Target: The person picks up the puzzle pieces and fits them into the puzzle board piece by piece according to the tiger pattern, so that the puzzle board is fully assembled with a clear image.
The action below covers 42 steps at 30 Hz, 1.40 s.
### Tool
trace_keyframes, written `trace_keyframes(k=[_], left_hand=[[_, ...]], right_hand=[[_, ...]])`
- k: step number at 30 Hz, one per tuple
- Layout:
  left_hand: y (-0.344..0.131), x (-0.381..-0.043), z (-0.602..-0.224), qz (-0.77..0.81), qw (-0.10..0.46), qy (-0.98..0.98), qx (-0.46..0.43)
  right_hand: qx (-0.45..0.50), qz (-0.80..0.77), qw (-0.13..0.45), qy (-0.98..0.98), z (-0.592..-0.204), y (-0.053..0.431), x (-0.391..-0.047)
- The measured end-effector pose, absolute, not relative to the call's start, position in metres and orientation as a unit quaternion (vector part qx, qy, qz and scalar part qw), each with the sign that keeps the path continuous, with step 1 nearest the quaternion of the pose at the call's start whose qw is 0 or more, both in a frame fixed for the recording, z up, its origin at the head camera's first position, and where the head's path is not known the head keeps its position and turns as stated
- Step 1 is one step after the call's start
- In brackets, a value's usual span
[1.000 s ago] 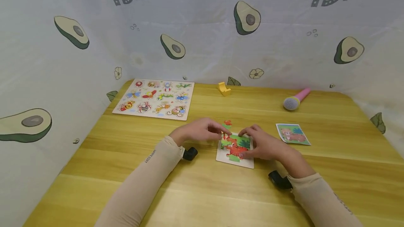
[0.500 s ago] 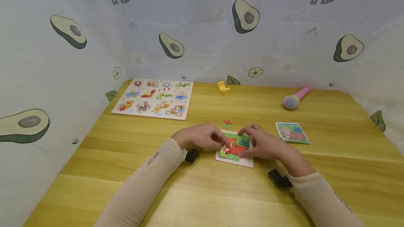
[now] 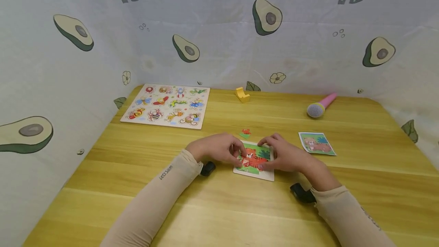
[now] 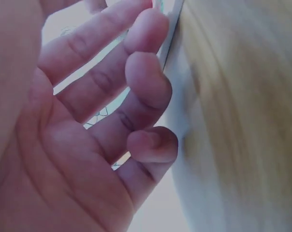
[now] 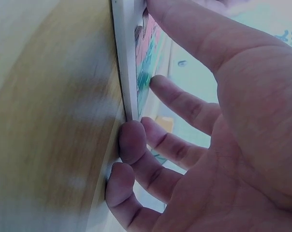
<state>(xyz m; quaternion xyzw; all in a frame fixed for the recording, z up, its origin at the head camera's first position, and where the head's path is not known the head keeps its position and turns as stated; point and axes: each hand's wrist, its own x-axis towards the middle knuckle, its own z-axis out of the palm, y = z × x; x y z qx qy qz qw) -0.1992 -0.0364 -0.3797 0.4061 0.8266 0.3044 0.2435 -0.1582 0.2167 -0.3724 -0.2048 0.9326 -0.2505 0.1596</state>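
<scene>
A small wooden jigsaw puzzle (image 3: 254, 176) with a red tiger on green lies flat on the table. Over its left side, my left hand (image 3: 219, 148) has thumb and forefinger on a tiger piece (image 3: 245, 162); the fingertips partly cover it. Its other fingers curl loosely in the left wrist view. My right hand (image 3: 287, 156) holds the puzzle board (image 5: 128, 63) at its right side, thumb on the face and fingers at the far edge. One loose puzzle piece (image 3: 245, 133), red and green, lies just beyond the board.
A tiger picture card (image 3: 317, 144) lies to the right. Further back are a pink toy microphone (image 3: 320, 106), a yellow block-like piece (image 3: 242, 95) and an insect peg puzzle (image 3: 166, 106). A printed avocado curtain (image 3: 226, 56) hangs behind the table.
My left hand has brought a piece from near the board's upper left down to its left side, and thumb and forefinger now lie lower there. The right hand keeps its hold.
</scene>
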Motion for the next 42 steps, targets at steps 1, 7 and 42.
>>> trace_keyframes(k=[1,7,42], left_hand=[[-0.036,-0.199,-0.380,0.303,0.243,0.828,0.405],[-0.034,-0.199,-0.379,0.299,0.238,0.826,0.415],[-0.046,-0.208,-0.384,0.281,0.193,0.856,0.389]], right_hand=[[-0.206,-0.251,0.160,0.932,-0.372,0.217,-0.158],[-0.208,-0.247,0.159,0.933,-0.372,0.217,-0.159],[-0.203,-0.251,0.146,0.935,-0.368,0.220,-0.161]])
